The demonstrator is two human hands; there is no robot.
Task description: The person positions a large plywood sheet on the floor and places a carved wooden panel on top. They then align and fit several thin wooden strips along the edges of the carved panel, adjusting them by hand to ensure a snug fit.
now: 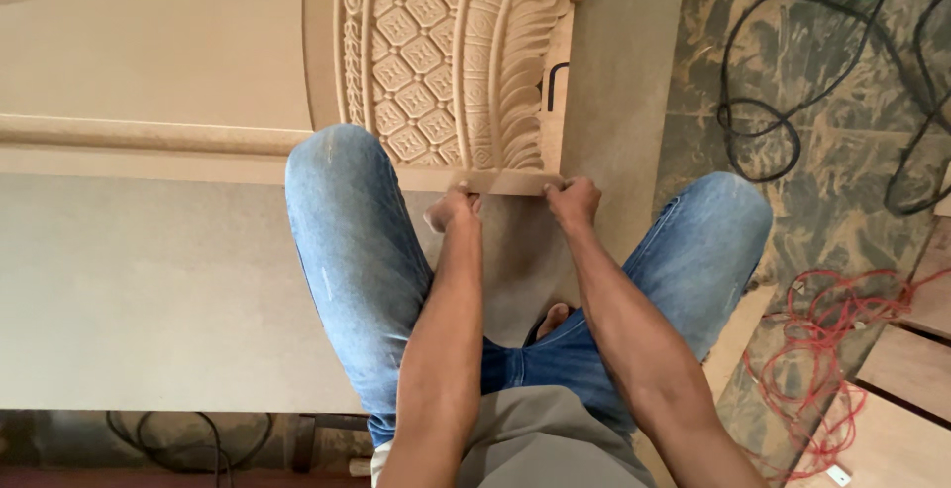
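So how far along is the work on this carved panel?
The lattice and leaf relief on the carved panel looks fully cut. Both the left hand and right hand press a small sheet, possibly sandpaper, along its bottom edge. How much edge remains cannot be judged.

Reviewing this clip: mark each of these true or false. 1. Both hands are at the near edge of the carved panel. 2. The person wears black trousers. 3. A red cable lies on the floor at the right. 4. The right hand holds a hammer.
1. True: left hand and right hand meet the carved panel at its edge.
2. False: blue jeans.
3. True: red cable.
4. False: no hammer shows.
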